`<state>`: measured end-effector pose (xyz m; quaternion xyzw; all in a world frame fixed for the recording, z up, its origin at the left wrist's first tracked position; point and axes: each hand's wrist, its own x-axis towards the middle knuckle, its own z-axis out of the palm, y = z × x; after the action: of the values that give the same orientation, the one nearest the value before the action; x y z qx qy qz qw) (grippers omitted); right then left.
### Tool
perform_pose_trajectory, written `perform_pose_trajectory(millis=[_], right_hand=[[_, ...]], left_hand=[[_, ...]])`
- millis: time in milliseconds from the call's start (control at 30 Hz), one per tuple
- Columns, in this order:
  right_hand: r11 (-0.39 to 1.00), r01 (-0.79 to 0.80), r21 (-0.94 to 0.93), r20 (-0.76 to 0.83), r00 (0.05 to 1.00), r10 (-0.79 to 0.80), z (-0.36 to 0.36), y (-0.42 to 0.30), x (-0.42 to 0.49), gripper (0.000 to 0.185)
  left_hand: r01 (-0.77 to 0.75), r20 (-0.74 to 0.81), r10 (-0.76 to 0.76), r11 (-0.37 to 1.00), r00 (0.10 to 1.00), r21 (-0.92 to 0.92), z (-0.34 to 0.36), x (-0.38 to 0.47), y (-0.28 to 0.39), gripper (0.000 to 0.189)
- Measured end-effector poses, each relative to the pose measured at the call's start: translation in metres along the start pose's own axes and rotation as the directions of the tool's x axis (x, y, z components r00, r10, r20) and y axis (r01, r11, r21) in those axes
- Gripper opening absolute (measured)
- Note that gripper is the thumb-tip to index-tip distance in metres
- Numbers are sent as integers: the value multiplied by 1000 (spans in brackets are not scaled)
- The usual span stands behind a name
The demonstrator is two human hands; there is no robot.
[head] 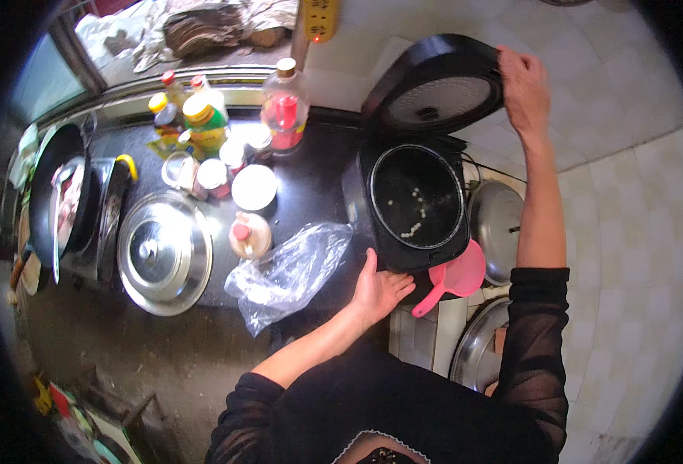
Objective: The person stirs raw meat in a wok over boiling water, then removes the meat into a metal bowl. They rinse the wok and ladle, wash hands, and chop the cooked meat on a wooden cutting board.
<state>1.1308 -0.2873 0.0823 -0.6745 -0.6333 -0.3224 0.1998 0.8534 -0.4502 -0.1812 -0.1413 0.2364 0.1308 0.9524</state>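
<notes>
A black rice cooker (361,197) stands on the dark counter with its lid (440,87) raised. My right hand (525,87) is at the lid's outer edge, fingers curled over it. Inside the dark inner pot (417,197) lie several small pale pieces, too small to name surely. At the cooker's front lower edge is my left hand (379,290), palm up with its fingers and thumb spread, holding nothing. A pink plastic ladle or scoop (462,271) lies just right of that hand, beside the cooker. Left of the cooker is a crumpled clear plastic bag (295,272).
A round metal lid (165,255), a squeeze bottle (251,235), several jars and sauce bottles (205,122) and a large bottle (285,107) stand left of the cooker. Further left, a wok (43,191) holds food and a metal spoon. Metal lidded pots (495,220) sit at right.
</notes>
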Motion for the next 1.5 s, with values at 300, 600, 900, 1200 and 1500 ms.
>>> perform_pose_trajectory(millis=[300,600,900,1200,1500], right_hand=[[995,12,98,-93,996,-3,-57,-55,-183,20],[965,-124,232,282,958,56,-34,-128,-291,22],[979,-161,123,220,967,131,-9,-136,-285,16],[811,-217,543,221,969,111,-38,-306,-216,24],[294,146,945,69,788,-612,-33,-677,-239,27]], left_hand=[[-457,37,457,875,889,162,-17,0,-3,104],[-486,29,523,767,852,419,-43,-62,-14,50],[-515,117,627,503,770,694,-79,-136,2,18],[-737,-207,915,401,345,545,-222,-352,57,41],[-828,-595,801,291,-63,480,-380,-549,55,36]])
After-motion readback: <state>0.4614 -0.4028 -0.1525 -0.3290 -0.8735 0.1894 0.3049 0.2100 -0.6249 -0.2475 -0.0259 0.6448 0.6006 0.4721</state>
